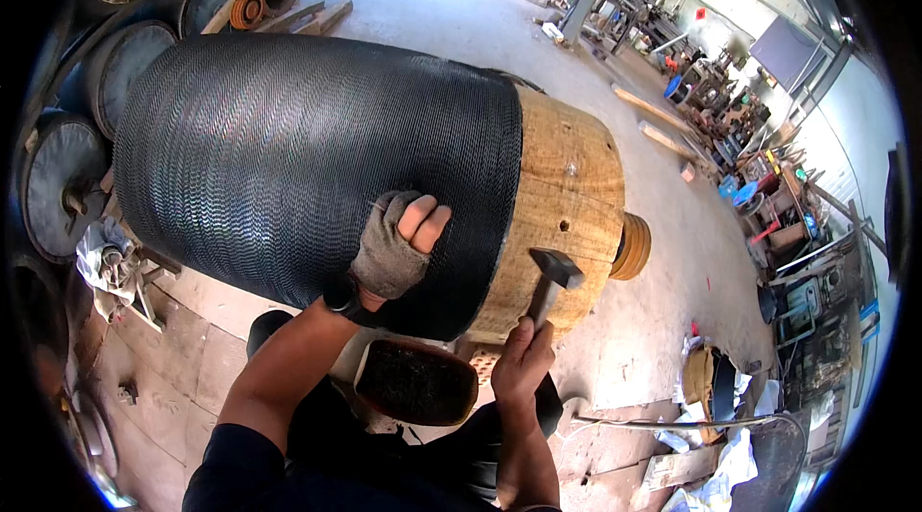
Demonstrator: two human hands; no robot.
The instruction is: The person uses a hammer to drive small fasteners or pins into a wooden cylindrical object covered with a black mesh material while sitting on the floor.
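A large barrel-shaped roller lies across the view, its black, finely ribbed surface (317,147) ending at a wooden end section (567,195) on the right. My left hand (396,248), in a grey glove with bare fingertips, rests against the ribbed surface near that wood. Its fingers are curled closed, and whatever they hold, if anything, is hidden. With my right hand (523,358) I grip a hammer (555,270) by its handle, its metal head over the wooden end section. A threaded-looking orange-brown hub (632,248) sticks out of the wooden end.
More drums with round grey ends (62,185) are stacked at the left. A dark-topped stool or box (415,382) stands below the roller by my legs. Cluttered tools and parts line the right wall, with wooden planks (653,109) on the floor and a torn sack (706,382) lower right.
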